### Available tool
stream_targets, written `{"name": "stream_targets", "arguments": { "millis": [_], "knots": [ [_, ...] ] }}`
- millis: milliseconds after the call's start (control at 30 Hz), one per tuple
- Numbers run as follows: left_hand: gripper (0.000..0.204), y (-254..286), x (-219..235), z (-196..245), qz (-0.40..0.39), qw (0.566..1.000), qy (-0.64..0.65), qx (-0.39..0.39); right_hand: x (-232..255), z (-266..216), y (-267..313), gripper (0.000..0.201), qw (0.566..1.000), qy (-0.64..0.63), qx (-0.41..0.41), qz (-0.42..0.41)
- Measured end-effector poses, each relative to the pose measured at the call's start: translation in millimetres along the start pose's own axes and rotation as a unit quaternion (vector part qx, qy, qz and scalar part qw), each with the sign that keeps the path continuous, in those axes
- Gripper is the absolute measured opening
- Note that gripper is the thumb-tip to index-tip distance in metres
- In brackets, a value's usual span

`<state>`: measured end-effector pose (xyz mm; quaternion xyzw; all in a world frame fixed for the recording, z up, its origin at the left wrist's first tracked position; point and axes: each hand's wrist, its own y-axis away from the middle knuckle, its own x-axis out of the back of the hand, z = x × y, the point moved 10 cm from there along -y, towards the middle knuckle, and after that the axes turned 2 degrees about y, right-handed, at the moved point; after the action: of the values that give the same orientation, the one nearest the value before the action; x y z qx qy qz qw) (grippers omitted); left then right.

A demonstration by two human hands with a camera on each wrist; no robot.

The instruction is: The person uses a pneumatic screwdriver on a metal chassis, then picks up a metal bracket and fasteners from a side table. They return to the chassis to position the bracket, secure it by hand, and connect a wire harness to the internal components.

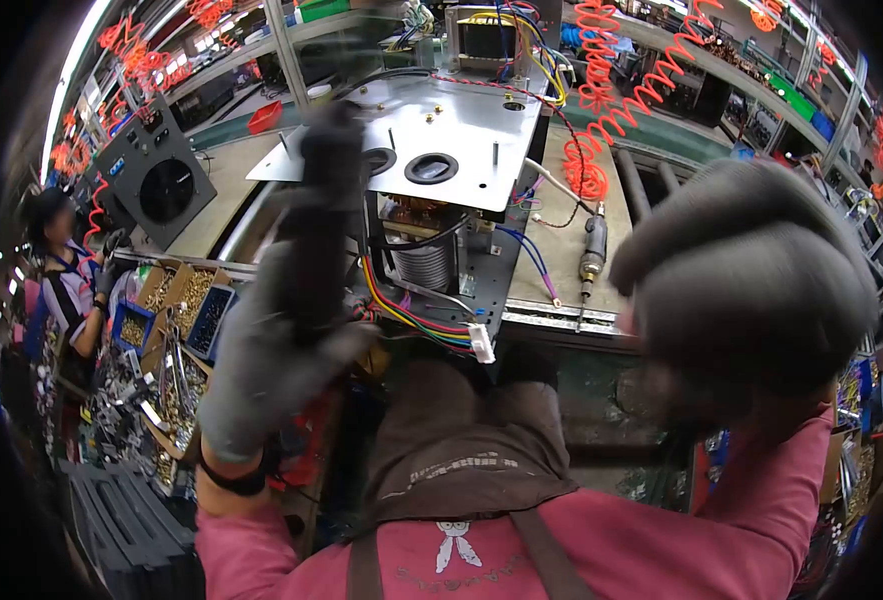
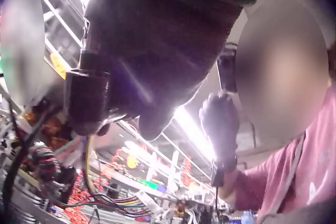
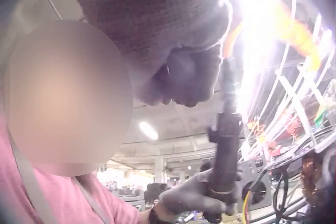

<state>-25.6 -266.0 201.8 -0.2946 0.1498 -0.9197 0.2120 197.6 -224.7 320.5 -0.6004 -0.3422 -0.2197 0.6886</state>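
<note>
My gloved left hand (image 1: 251, 360) grips a dark, cylindrical power screwdriver (image 1: 326, 220), held upright in front of the metal plate. The right wrist view also shows this screwdriver (image 3: 226, 155) rising from the left hand's fingers. My gloved right hand (image 1: 746, 280) is raised close to the head camera and motion-blurred. Its fingers look bent in the right wrist view, but I cannot tell whether they pinch anything small. Beyond the left hand stands a machine with a shiny metal plate (image 1: 451, 130) on top, two black-ringed holes, a coil (image 1: 426, 260) below and a wire bundle ending in a white connector (image 1: 481, 343).
A second power screwdriver (image 1: 593, 250) hangs from a coiled red air hose (image 1: 586, 180) right of the machine. Parts boxes (image 1: 196, 290) full of small hardware lie at the left. A black fan panel (image 1: 156, 180) and another person (image 1: 66, 270) are farther left.
</note>
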Motion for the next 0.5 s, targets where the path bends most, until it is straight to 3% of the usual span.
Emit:
{"name": "stream_targets", "arguments": {
  "millis": [67,133,200,267,300,333,400,500],
  "knots": [
    [0.053,-12.9,-37.4,50.3,-0.035,0.971,-0.187,-0.142,3.7,-25.7,-10.4,0.027,0.996,0.044,0.049,-0.058],
    [0.051,-18.1,-60.1,80.1,-0.011,0.926,-0.274,-0.258,4.0,-33.2,-17.4,0.032,0.988,0.104,0.063,-0.099],
    [0.038,-23.7,-95.1,97.9,-0.04,0.852,-0.378,-0.36,1.7,-2.5,0.6,0.038,0.98,0.181,-0.035,-0.078],
    [0.034,-35.7,-115.0,107.4,-0.049,0.829,-0.423,-0.362,-11.4,53.4,37.9,0.045,0.96,0.146,-0.214,-0.106],
    [0.031,-36.6,-122.8,120.4,-0.032,0.81,-0.433,-0.395,-45.3,82.3,69.5,0.041,0.883,-0.136,-0.394,-0.216],
    [0.028,-36.5,-131.0,131.5,-0.014,0.789,-0.443,-0.426,-67.2,95.5,115.7,0.038,0.7,-0.298,-0.594,-0.259],
    [0.027,-44.7,-149.9,135.9,-0.032,0.783,-0.446,-0.433,-74.9,98.2,126.7,0.038,0.71,-0.295,-0.587,-0.255],
    [0.026,-44.7,-177.4,133.0,-0.033,0.763,-0.426,-0.486,-73.4,120.4,131.5,0.043,0.823,-0.277,-0.474,-0.148]
  ]
}}
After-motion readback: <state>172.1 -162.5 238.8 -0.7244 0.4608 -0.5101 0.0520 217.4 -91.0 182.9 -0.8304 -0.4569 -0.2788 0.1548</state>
